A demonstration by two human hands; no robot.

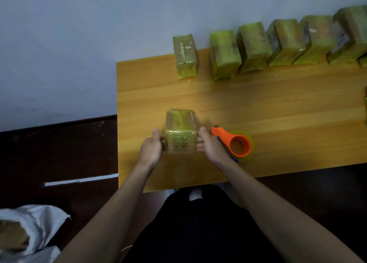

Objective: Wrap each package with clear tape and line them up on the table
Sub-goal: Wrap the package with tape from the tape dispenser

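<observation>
Makeshift packing room: wooden table (258, 108), bare wall (79, 44), taped packages (224, 54).

Wall: a plain, pale grey-blue wall (79, 44) fills the upper part of the view and runs behind the table.
Table: a wooden table (258, 108) with an orange-yellow grain stands with its far edge against the wall.
Floor: a dark brown floor (49, 153) lies left of the table, crossed by one thin pale strip (81, 181).
Lower left corner: a crumpled white bag (37, 223) sits on the floor.
Light: dim and even.
</observation>
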